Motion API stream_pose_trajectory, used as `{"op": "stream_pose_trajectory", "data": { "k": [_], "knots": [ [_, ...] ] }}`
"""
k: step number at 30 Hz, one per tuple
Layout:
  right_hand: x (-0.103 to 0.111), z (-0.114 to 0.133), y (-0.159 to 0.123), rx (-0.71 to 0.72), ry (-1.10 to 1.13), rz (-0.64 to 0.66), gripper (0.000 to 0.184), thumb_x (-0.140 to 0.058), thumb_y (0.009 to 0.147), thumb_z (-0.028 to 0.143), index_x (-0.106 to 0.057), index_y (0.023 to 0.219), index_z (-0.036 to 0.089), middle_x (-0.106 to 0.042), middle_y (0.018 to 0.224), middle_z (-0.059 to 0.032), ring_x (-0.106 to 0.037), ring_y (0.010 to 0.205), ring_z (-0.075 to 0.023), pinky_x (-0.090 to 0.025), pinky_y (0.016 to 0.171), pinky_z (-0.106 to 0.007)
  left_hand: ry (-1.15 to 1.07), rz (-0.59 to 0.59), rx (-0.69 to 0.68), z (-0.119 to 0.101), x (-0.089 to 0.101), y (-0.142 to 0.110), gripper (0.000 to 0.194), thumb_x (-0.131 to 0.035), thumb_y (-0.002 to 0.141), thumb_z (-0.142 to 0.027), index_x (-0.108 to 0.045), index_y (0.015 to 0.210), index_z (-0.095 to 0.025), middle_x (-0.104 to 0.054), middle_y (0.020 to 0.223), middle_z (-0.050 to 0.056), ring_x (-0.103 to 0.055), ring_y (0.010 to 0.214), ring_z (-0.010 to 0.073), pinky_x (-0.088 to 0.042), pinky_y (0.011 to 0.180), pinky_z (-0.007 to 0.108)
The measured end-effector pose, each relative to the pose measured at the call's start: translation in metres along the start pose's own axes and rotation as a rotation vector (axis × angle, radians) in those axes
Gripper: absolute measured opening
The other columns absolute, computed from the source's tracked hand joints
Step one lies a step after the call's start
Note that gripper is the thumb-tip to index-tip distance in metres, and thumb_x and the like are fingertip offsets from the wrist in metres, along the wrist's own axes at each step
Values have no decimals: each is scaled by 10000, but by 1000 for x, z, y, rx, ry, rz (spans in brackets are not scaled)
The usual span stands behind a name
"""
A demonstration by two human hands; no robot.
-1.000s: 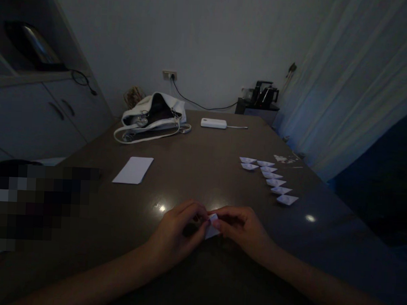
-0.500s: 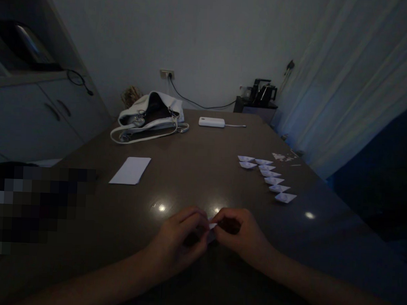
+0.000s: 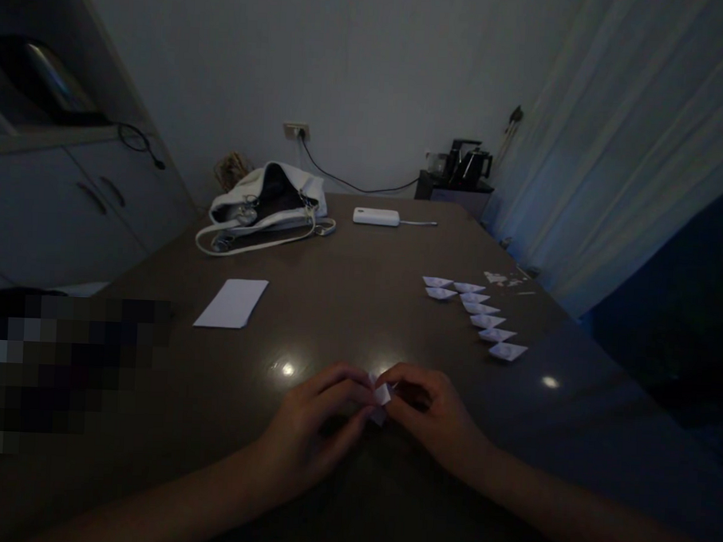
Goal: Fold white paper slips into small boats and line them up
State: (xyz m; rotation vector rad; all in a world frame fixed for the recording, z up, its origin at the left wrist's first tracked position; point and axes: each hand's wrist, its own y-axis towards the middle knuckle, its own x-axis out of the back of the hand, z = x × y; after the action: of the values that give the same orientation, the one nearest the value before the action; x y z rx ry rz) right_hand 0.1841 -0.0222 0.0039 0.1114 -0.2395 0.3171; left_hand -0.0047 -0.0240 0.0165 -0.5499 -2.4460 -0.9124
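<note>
Our left hand (image 3: 324, 413) and right hand (image 3: 440, 409) both pinch a small folded paper (image 3: 382, 395); it sits between them over the tabletop (image 3: 348, 294), neither nearer, and we cannot make out its long axis.

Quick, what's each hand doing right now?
Left hand: closed, pinching the small folded white paper.
Right hand: closed, pinching the same paper.

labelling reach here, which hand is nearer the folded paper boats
Right. The right hand is on the near side of the folded paper boats, left of the closest one; the left hand is farther left, both holding a small folded paper.
</note>
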Motion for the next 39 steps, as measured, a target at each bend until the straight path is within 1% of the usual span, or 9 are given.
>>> {"op": "stream_pose_trajectory", "data": {
  "k": [5, 7, 12, 17, 20, 25, 27, 33, 39],
  "knots": [
    [1, 3, 0, 62, -67, -38, 28, -620, 738, 180, -633, 763, 174, -589, 683, 6, -531, 600, -112, -395, 540, -211, -108, 13, 114, 0, 1, 2, 101, -558, 853, -101, -615, 922, -147, -652, 861, 54, -645, 802, 147, -528, 723, 238],
    [1, 5, 0, 86, -105, -35, 16, -618, 744, 185, -618, 736, 171, -577, 679, 8, -522, 600, -111, -384, 532, -209, -154, 29, 162, 1, 0, 3, 73, -574, 852, -119, -612, 909, -144, -657, 849, 49, -652, 792, 147, -538, 725, 245],
    [2, 7, 0, 76, -132, -11, 129, -583, 817, 272, -630, 760, 166, -586, 696, -6, -530, 612, -118, -391, 534, -218, -245, 21, 227, 3, -1, 3, 47, -612, 835, -136, -618, 881, -139, -675, 862, 49, -668, 809, 152, -554, 754, 258],
    [2, 6, -1, 113, -192, -38, 57, -620, 780, 221, -653, 788, 176, -617, 727, -6, -538, 605, -110, -387, 524, -208, -264, 34, 261, 1, -1, 4, 49, -615, 826, -129, -624, 874, -135, -687, 861, 48, -677, 806, 152, -558, 747, 252],
    [2, 6, -2, 141, -209, -27, 63, -616, 785, 205, -667, 818, 187, -635, 764, -11, -562, 643, -115, -405, 544, -208, -264, 20, 284, 1, 1, 5, 65, -624, 826, -134, -629, 891, -131, -689, 851, 46, -677, 797, 151, -552, 731, 244],
    [3, 5, -2, 176, -284, -35, 14, -633, 767, 181, -635, 780, 181, -626, 768, -10, -569, 639, -115, -420, 552, -210, -185, 42, 181, 5, 4, 7, 46, -640, 827, -140, -673, 858, -139, -688, 818, 45, -655, 767, 152, -514, 697, 243],
    [3, 3, -3, 181, -310, -12, 21, -630, 775, 183, -634, 795, 182, -634, 807, -16, -572, 641, -113, -425, 552, -211, -180, 46, 158, 5, 5, 7, 40, -642, 827, -140, -681, 823, -139, -690, 798, 45, -651, 753, 154, -504, 688, 245],
    [4, 1, -5, 225, -295, 45, 51, -591, 834, 211, -631, 825, 181, -656, 857, -30, -601, 713, -124, -449, 601, -217, -241, 45, 182, 4, 7, 6, 25, -678, 801, -137, -702, 795, -141, -705, 777, 41, -659, 736, 147, -499, 673, 228],
    [1, 2, -6, 285, -386, 15, 45, -643, 748, 172, -608, 776, 175, -648, 826, -24, -606, 717, -133, -454, 631, -235, -270, 70, 202, 8, 2, 5, 32, -703, 779, -145, -722, 755, -136, -712, 752, 59, -660, 713, 156, -499, 645, 233]
  ]
}}
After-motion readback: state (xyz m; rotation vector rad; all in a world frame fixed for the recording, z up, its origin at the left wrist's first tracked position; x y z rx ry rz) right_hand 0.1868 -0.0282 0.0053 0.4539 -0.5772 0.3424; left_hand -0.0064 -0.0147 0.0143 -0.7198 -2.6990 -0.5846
